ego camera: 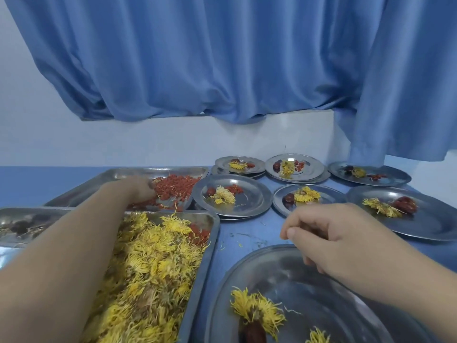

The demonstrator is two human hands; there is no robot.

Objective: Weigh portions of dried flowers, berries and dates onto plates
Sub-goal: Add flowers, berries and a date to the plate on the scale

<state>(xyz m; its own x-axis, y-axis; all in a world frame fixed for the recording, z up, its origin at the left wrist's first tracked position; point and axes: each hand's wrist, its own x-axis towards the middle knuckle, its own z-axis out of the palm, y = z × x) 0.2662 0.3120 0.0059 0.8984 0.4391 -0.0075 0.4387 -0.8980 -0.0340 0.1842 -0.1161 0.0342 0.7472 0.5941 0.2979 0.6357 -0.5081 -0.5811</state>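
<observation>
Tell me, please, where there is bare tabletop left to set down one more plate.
One bare patch of blue table lies between the flower tray, the near plate and the two middle plates, partly under the right hand. Another strip runs behind the berry tray along the wall. The far right is crowded with plates, some stacked.
</observation>
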